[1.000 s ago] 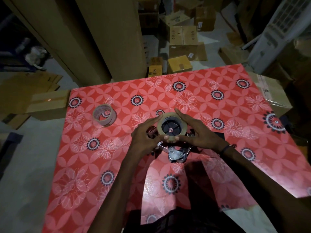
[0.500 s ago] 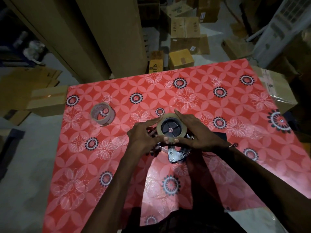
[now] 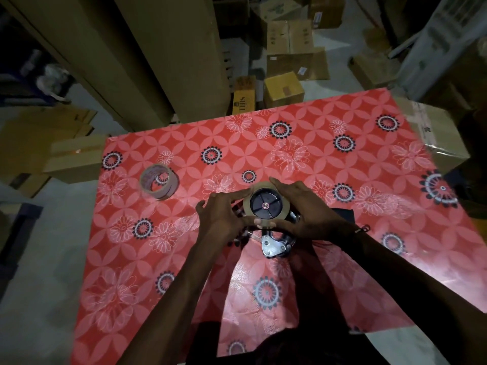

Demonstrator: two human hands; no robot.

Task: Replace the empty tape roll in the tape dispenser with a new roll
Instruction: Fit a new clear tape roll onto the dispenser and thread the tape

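A brown tape roll sits around the black spoked hub of the tape dispenser, which lies on the red flowered table. My left hand presses on the roll's left side and my right hand wraps its right and near side. Both thumbs meet at the roll's near edge. The dispenser's shiny metal end pokes out below my hands; the rest of it is hidden. An empty cardboard tape core lies apart at the table's left.
Cardboard boxes crowd the floor beyond the table's far edge. Tall cardboard sheets lean at the back left. A plastic-wrapped box sits at the right edge, and more boxes lie to the left.
Both hands stay clamped on the roll over the hub. The head camera has tipped slightly, so the table sits a little lower in view. The core at the left has not moved.
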